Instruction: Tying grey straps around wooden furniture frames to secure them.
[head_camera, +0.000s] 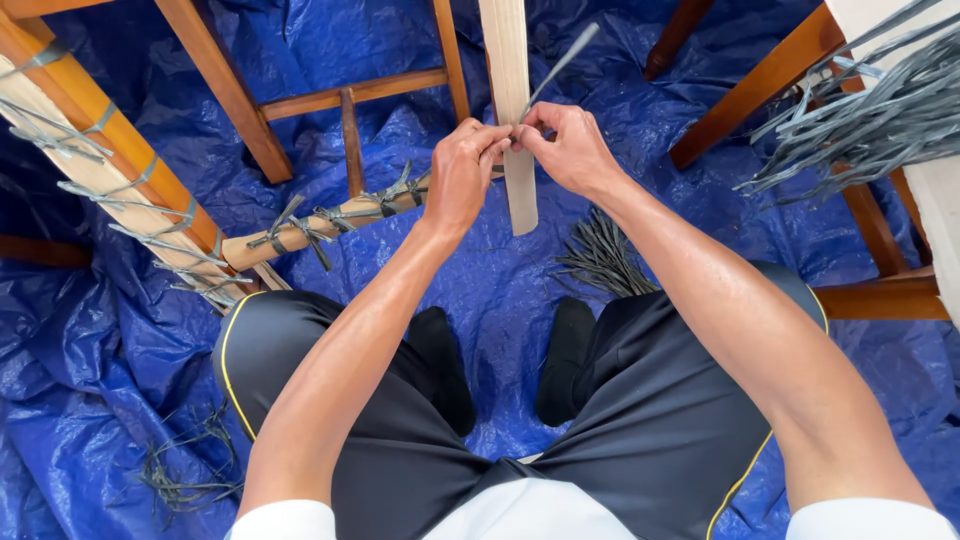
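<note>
Both my hands meet at a pale flat wooden slat (510, 90), well above the blue tarp (500, 290). My left hand (462, 175) and right hand (568, 150) pinch a grey strap tie (560, 65) against it, fingers closed. Bundle of grey ties (600, 258) lies just below, near my right knee.

Two hands: left hand (462, 175), right hand (568, 150); one pale wooden slat (508, 60); two black-socked feet (440, 365).

Pale slat (512, 60): bare matt wood. Frame rails (355, 95): glossy varnished wood. Tarp (500, 300): crinkled shiny blue plastic.
</note>
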